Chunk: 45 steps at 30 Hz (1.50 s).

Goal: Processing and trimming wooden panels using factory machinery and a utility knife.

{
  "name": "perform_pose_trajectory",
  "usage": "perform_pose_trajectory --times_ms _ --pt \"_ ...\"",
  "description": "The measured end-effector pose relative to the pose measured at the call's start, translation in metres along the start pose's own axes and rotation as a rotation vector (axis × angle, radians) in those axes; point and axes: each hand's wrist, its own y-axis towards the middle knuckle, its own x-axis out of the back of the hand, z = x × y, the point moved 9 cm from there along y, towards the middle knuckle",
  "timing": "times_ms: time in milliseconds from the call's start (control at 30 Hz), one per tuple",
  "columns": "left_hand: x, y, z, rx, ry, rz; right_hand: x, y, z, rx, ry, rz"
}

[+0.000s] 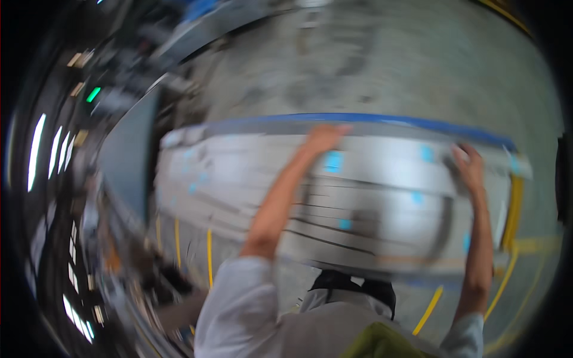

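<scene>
Before me lies a long stack of shiny silver-grey metal sheets or panels (239, 161), with light-blue patches (333, 161) on them. My left hand (325, 137) is at the far side of the stack, by its blue edge strip (382, 118). Motion smears its fingers, so whether it grips anything cannot be made out. Over the right part of the panels is my right hand (470, 164), thumb and fingers apart, with nothing visible between them. Whether it touches the surface is unclear.
A yellow bar (512, 212) stands at the stack's right end. To the left is a large grey panel (132, 152), with blurred clutter beyond. Yellow lines (427, 310) mark the concrete floor (430, 65). More equipment (215, 27) stands at the far left.
</scene>
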Motion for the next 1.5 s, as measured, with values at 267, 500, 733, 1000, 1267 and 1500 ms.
perform_pose_trajectory --times_ms 267,500,733,1000,1267,1500 --pt "-0.044 0.085 0.03 0.211 -0.018 0.325 -0.14 0.099 -0.032 -0.129 -0.17 0.598" --pt "-0.081 0.101 0.048 0.211 0.133 0.458 -0.175 0.095 -0.066 -0.155 -0.346 0.708" --pt "-0.086 0.096 0.051 0.213 0.08 0.357 -0.168 0.082 -0.053 -0.189 -0.334 0.728" --pt "-0.09 0.094 0.05 0.198 0.07 0.338 -0.167 0.075 -0.061 -0.22 -0.384 0.744" --pt "-0.109 0.097 0.052 0.17 0.082 0.349 -0.17 0.061 -0.067 -0.259 -0.479 0.802" --pt "-0.115 0.096 0.054 0.189 0.14 0.407 -0.179 0.051 -0.081 -0.302 -0.469 0.88"
